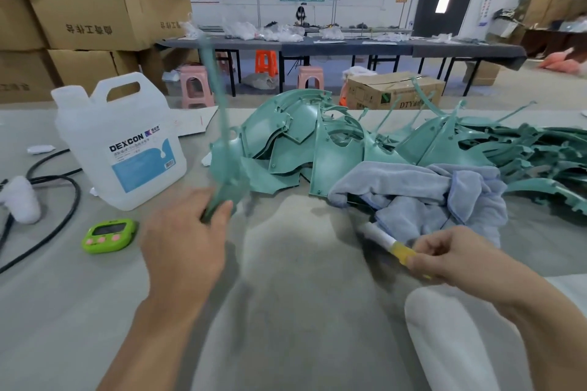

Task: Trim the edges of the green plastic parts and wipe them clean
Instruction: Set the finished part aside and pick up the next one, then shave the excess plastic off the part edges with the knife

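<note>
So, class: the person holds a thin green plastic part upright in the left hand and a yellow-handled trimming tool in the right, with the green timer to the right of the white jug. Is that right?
Not quite. The head view shows the green timer lying to the left of and in front of the white jug. The rest stands: the left hand holds the thin green plastic part upright, and the right hand holds the yellow-handled trimming tool.

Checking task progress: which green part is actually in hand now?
The long thin green strip, gripped at its lower end by the left hand; the other parts lie piled on the table.
</note>
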The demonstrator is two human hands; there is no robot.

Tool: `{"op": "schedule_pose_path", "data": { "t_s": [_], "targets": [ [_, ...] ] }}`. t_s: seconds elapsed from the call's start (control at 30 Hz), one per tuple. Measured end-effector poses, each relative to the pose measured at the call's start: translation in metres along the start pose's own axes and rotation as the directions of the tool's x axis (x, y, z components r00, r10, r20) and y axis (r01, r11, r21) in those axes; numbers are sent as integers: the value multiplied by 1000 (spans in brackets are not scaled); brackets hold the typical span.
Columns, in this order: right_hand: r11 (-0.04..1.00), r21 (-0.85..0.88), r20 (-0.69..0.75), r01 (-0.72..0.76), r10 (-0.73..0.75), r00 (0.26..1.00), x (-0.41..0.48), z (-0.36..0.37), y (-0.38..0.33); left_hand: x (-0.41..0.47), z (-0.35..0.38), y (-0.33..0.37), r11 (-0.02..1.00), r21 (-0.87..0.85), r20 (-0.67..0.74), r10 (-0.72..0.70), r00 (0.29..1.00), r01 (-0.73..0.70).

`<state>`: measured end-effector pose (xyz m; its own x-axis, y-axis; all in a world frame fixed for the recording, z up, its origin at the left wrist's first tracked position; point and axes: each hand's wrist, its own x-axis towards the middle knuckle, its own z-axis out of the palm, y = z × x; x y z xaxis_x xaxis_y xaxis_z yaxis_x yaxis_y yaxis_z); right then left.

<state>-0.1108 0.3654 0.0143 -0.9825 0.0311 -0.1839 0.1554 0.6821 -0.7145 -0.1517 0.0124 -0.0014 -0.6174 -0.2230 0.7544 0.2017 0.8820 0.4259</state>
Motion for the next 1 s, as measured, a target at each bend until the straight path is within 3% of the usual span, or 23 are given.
{"op": "schedule_pose_path", "data": {
  "t_s": [0.07,0.2,0.33,0.5,0.6,0.67,0.73,0.8,0.83,0.87,0.9,0.93,0.97,1.0],
  "targets": [
    [962,271,-45,10,3,999,3,3,-1,-12,6,15,973,151,47,171,984,-176],
    [764,641,-266,69,137,954,15,23,-12,-37,22,47,928,240,360,187,914,-285],
    [654,747,-239,119,96,966,19,57,-28,-45,24,65,924,231,449,177,876,-305],
    [528,841,-74,118,-104,992,17,76,-37,-54,22,75,921,172,496,227,838,-351],
    [472,870,-149,145,-29,988,26,81,-34,-61,26,76,931,91,592,234,771,-353],
    [491,852,-239,182,54,970,31,80,-32,-57,26,72,987,-34,577,147,803,-156],
    [473,855,-291,214,95,952,35,74,-28,-47,26,67,961,-162,567,-96,818,225],
    [388,884,-326,260,114,938,39,66,-25,-40,28,55,904,-110,443,-327,835,413],
    [320,905,-334,281,126,934,39,63,-25,-36,30,47,870,-66,411,-422,808,488],
    [264,917,-346,300,147,927,40,63,-24,-33,32,41,792,-85,443,-514,735,605],
    [206,929,-342,306,165,925,40,64,-25,-28,33,39,645,-150,542,-581,608,750],
    [172,936,-338,309,178,924,41,66,-24,-25,33,38,435,-208,675,-585,450,876],
    [153,941,-326,302,169,930,41,69,-25,-24,34,37,245,-217,796,-516,316,945],
    [177,939,-321,294,147,936,42,73,-25,-22,33,36,117,-197,884,-408,228,973]
  ]
}}
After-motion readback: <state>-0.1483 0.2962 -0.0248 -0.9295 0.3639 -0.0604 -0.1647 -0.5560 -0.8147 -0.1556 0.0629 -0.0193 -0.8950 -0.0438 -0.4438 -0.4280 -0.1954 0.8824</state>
